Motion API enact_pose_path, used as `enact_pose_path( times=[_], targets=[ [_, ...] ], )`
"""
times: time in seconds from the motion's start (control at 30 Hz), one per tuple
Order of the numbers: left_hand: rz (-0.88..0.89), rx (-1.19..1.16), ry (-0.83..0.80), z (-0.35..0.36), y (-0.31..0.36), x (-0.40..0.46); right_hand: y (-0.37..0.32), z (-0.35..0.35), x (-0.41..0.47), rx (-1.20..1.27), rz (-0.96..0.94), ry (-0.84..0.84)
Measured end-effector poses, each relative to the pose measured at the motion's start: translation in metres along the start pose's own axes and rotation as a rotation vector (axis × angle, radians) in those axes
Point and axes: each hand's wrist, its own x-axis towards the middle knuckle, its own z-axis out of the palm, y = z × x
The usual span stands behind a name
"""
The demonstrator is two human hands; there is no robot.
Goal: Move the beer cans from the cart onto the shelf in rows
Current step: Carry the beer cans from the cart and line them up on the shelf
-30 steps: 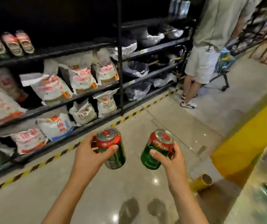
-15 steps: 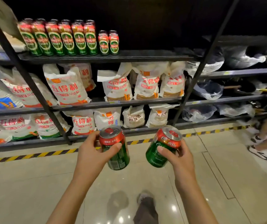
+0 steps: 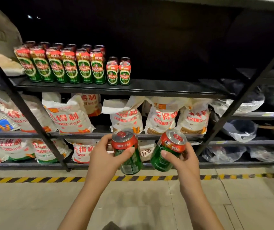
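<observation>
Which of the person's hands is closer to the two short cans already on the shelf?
Left. The left hand, holding a can, sits almost directly below the short cans. The right hand, holding another can, is lower and farther to the right.

Dim, edges blurred and warped

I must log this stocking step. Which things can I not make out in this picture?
- Back rows of cans: head view, hidden by the front row.
- Cart: outside the frame.
- Left can and right can: labels partly covered by the left hand and right hand.
- Bagged goods: blurred.
</observation>
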Motion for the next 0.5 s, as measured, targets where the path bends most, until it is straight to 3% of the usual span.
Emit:
enact_pose_path(
  times=[0.5],
  targets=[
    [0.060, -0.020, -0.081, 0.020, 0.006, 0.253, -0.006, 0.081, 0.208, -0.023, 0.015, 0.086]
  ],
)
